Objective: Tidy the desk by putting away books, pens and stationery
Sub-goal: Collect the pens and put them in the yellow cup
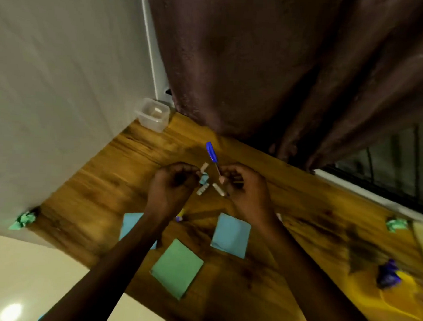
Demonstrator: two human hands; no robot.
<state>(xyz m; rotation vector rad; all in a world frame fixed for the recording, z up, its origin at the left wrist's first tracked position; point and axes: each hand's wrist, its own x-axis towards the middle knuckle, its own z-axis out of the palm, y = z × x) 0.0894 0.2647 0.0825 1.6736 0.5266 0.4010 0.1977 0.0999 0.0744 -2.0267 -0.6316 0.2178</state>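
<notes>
Wood covers the desk that we look down on from the head camera. A grey wall stands at nine o'clock, and a brown curtain hangs from twelve to two o'clock. A clear tub sits in the desk corner at eleven o'clock.

Our two hands meet near the middle. Our right hand pinches a blue pen with curled fingers. The pen's blue end points up toward twelve o'clock. Our left hand has its fingers curled in. A small white piece touches its fingertips, but the picture is blurry and we cannot tell if the hand grips it. Two more white bits show just below, between the hands.

At six o'clock a green pad lies flat on the desk. A blue pad lies near it toward five o'clock. A second blue sheet peeks out from under our left arm at seven o'clock.

A green paper ball sits by the wall at eight o'clock. Another green ball sits at three o'clock. A purple wrapper lies crumpled at four o'clock.
</notes>
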